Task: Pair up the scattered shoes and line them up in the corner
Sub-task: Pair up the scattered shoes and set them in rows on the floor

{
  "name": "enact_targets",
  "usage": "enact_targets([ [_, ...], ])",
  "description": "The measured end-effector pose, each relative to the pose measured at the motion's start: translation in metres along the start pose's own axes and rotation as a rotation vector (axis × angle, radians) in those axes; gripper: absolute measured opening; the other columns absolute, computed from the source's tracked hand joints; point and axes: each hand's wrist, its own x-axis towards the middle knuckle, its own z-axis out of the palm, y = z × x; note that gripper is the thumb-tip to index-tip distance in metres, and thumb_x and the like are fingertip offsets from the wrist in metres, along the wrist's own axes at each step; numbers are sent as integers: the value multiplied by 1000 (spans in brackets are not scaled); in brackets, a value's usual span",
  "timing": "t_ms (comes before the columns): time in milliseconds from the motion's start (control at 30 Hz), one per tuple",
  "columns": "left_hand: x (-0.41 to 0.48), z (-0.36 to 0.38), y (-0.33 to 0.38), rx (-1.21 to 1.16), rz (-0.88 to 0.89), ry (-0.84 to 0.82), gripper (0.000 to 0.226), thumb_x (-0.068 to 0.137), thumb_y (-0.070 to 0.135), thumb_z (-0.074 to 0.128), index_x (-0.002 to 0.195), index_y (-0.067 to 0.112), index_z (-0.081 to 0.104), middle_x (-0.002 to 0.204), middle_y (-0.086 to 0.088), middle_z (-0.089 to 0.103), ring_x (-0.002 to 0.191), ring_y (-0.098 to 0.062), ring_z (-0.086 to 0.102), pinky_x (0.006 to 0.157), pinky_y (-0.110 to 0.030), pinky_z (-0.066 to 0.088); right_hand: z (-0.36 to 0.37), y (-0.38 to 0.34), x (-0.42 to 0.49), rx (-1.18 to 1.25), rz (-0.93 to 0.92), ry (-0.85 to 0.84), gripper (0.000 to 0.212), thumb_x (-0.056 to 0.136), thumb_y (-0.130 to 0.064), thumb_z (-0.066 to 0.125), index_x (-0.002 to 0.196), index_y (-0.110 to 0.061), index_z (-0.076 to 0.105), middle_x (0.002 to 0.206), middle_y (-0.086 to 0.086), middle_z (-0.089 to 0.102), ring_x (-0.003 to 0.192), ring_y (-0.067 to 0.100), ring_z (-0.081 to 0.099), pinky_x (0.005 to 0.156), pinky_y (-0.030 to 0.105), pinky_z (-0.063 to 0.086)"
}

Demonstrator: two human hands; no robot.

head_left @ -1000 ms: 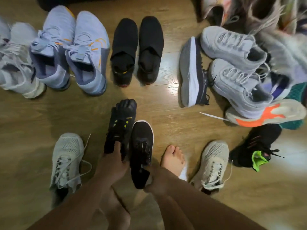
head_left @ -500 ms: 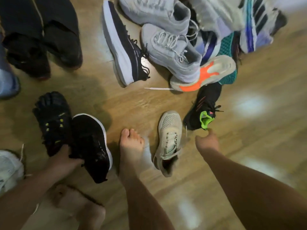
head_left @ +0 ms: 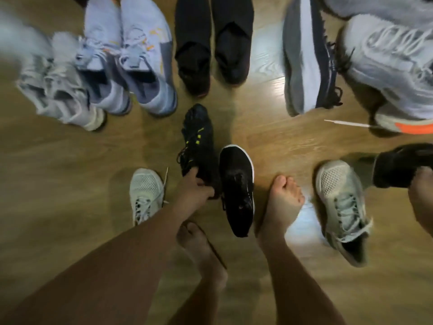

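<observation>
The left hand (head_left: 194,188) curls round the heel of a black toe shoe (head_left: 198,134) on the wood floor (head_left: 58,184), just beside a white-soled sneaker (head_left: 236,181); the right hand (head_left: 421,195), far right, grips another black shoe (head_left: 398,165). Two mesh shoes (head_left: 146,191) lie apart either side of bare feet (head_left: 283,200), and paired shoes (head_left: 131,57) stand in a row beyond, glare on the glossy planks.

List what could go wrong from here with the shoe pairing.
1. The left hand grips the black toe shoe with yellow marks right beside a black white-soled sneaker; the two may get mispaired.
2. The two white mesh sneakers lie apart, either side of the bare feet, and could be stepped on.
</observation>
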Motion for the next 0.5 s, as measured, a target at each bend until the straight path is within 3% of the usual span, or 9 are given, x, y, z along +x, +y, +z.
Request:
enact_targets([
  [33,-6,-10,7,-45,-63,-39,52,76,-5,67,117,23,51,90,1,66,80,-11,59,63,-26,45,1,-6,-20,108,79,-281,20,100,-29,40,111,-18,53,114,-13,53,96,32,58,77,50,41],
  [100,-6,-24,4,-85,-126,-81,48,77,-3,65,120,17,58,108,-3,66,96,-18,59,73,-29,46,-22,-38,-32,341,48,-549,7,92,-10,46,98,-13,49,97,7,55,87,33,55,68,46,39],
  [167,-4,-37,-6,-142,-202,-66,46,79,-1,62,122,13,59,116,-5,63,104,-22,56,80,-33,43,-62,-64,-33,482,-39,-503,8,88,-7,51,91,-13,46,87,14,58,79,34,56,63,42,39],
  [233,-9,-44,-17,-103,-192,8,35,82,0,59,115,11,60,111,-8,62,98,-24,55,79,-35,44,-79,-35,-32,320,-189,-395,5,95,-16,45,90,-15,44,82,17,61,76,36,60,65,41,41],
  [267,-15,-46,-22,18,-109,98,28,84,3,57,111,10,60,109,-11,62,96,-26,57,78,-36,46,-121,-19,-40,247,-199,-442,18,99,-26,37,92,-14,48,85,19,63,79,38,62,69,43,42],
  [300,-17,-47,-34,193,-40,200,27,85,8,56,111,10,60,111,-13,62,97,-29,58,79,-39,48,-162,-3,-44,221,-266,-292,33,100,-33,33,97,-10,56,90,22,64,84,40,62,74,44,43],
  [367,-22,-44,-56,527,88,328,39,88,15,54,127,14,56,120,-11,59,110,-31,55,87,-43,49,-222,3,-59,285,-497,-222,37,90,-29,45,102,0,65,97,23,64,90,41,59,76,44,47],
  [433,-29,-29,-72,660,116,254,48,92,18,52,140,21,46,129,-7,55,119,-28,51,91,-43,49,-240,13,-61,147,-680,-199,28,86,-25,57,101,-4,69,98,17,64,89,38,61,69,42,52],
  [500,-33,-7,-82,720,28,87,53,95,15,49,145,23,36,137,-7,50,125,-28,47,93,-41,48,-219,2,-77,-15,-706,-361,26,86,-21,64,110,-12,71,105,11,66,92,37,64,67,39,53],
])
